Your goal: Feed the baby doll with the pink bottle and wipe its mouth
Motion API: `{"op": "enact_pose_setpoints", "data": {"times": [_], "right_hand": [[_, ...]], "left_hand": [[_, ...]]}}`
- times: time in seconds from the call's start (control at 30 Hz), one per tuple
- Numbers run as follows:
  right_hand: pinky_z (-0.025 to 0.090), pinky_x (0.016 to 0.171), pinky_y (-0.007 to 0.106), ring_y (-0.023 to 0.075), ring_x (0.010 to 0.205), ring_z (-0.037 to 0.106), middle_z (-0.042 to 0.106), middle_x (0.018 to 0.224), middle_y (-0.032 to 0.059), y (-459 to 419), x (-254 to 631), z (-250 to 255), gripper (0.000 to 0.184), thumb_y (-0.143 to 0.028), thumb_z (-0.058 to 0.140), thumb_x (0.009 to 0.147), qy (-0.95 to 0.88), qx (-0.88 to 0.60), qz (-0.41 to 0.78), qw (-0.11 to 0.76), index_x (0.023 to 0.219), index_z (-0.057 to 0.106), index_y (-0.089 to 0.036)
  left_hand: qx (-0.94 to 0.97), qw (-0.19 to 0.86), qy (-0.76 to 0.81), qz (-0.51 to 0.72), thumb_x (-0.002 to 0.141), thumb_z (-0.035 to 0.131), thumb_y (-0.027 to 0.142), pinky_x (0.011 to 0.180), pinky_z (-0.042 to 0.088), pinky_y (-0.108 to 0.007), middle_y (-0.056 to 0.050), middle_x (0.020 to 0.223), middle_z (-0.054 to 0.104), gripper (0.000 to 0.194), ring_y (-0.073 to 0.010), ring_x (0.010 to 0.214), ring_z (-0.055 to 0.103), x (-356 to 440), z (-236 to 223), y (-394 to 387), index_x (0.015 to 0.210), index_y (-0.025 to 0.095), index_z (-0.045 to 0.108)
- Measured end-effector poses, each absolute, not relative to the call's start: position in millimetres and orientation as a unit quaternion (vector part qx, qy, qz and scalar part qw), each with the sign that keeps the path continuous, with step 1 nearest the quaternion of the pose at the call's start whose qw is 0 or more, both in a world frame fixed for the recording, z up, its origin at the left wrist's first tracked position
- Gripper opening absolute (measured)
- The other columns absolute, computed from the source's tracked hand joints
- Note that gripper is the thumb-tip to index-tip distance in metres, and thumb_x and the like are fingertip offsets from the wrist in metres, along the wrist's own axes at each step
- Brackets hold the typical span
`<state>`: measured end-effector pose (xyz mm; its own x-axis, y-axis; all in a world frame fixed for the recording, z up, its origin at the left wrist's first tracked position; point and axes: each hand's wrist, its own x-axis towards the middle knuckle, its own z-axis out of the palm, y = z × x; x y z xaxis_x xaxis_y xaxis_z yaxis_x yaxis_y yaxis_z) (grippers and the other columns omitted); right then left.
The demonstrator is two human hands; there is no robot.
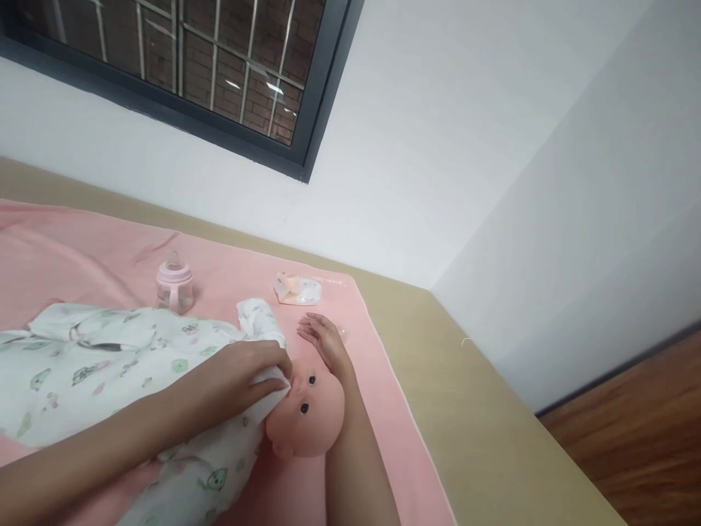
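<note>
A baby doll [320, 424] lies on its back, its bald head toward the right and its body in a white printed garment [180, 361]. With fingers pinched, my left hand [257, 369] holds a thin white wipe [268, 402] against the doll's mouth; whether it is tissue or cloth I cannot tell. My right hand [323, 340] rests beside the far side of the head, fingers extended and slightly curved, with the forearm along the crown. No object shows in that hand.
A pink-lidded baby bottle [174, 283] stands upright behind the doll. A small soft packet [297, 289] lies beyond my right hand. Underneath is a pink cloth [394, 438] over a wooden surface [465, 409]. White walls and a barred window [235, 66] border the back.
</note>
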<state>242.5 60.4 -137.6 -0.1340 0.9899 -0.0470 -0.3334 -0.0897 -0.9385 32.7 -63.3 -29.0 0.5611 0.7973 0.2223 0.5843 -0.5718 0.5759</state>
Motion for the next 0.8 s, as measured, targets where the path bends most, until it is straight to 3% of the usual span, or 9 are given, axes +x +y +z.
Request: {"op": "enact_pose_setpoints", "data": {"times": [0.5, 0.8], "right_hand": [[0.049, 0.091, 0.039, 0.0159, 0.080, 0.064, 0.067, 0.088, 0.0070, 58.5, 241.6, -134.3, 0.035, -0.029, 0.074, 0.064, -0.419, -0.393, 0.625, 0.529, 0.094, 0.061, -0.015], [0.050, 0.091, 0.039, 0.0162, 0.082, 0.064, 0.067, 0.088, 0.0071, 58.8, 242.5, -134.8, 0.037, -0.031, 0.075, 0.064, -0.419, -0.395, 0.627, 0.526, 0.095, 0.062, -0.015]], "left_hand": [[0.856, 0.216, 0.424, 0.204, 0.076, 0.042, 0.027, 0.069, 0.043, -0.028, -0.001, 0.077, 0.066, 0.019, -0.0185, 0.070, 0.057, 32.1, -24.9, -63.6, 0.077, 0.021, 0.061], [0.844, 0.234, 0.434, 0.212, 0.079, 0.041, 0.028, 0.071, 0.042, -0.029, -0.001, 0.088, 0.067, 0.022, -0.0203, 0.081, 0.060, 32.3, -25.2, -62.1, 0.087, 0.021, 0.060]]}}
